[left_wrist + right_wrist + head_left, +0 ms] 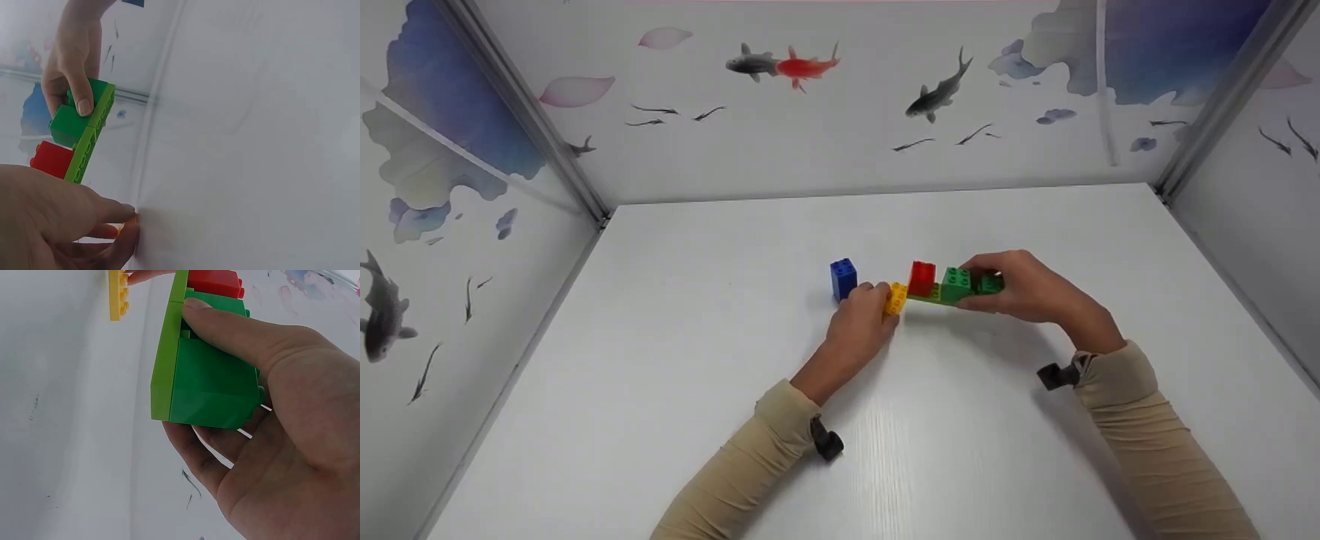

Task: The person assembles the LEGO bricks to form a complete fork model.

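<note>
My left hand (861, 322) pinches a yellow toy brick (895, 298) low over the table; its studs show in the right wrist view, while in the left wrist view the fingers hide most of it. With thumb and fingers, my right hand (1024, 289) grips a built piece by its right end, tilted slightly above the tabletop. This piece has a lime-green base (163, 365) carrying a red brick (922, 278) and two green bricks (957, 283). The red end is the one nearer the yellow brick. Just beyond the left hand stands a blue brick (844, 279), upright.
Everything is on a white table (660, 337) closed in by white panels (840, 150) printed with fish and leaves, at the back and both sides. Small black wrist cameras (829, 442) sit on both cuffs, close to the tabletop.
</note>
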The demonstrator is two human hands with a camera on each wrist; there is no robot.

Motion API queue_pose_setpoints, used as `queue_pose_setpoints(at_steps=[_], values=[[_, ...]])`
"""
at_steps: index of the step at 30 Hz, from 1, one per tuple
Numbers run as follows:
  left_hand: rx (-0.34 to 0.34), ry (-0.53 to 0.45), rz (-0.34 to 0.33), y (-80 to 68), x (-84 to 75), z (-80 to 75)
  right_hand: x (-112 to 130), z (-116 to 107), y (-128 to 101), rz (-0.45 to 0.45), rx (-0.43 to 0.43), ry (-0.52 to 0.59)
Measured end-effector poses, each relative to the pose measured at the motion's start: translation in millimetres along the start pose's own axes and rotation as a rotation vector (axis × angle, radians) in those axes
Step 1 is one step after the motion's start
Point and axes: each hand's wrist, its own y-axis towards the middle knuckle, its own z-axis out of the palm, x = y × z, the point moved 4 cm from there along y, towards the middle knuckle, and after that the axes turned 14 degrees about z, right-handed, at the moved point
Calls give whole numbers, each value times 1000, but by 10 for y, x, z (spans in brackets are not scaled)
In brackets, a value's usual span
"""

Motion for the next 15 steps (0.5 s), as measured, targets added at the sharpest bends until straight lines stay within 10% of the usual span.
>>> queue_pose_setpoints(at_steps=[15], values=[[78, -330, 134, -261, 260, -61, 115, 174, 3, -54, 21, 7]])
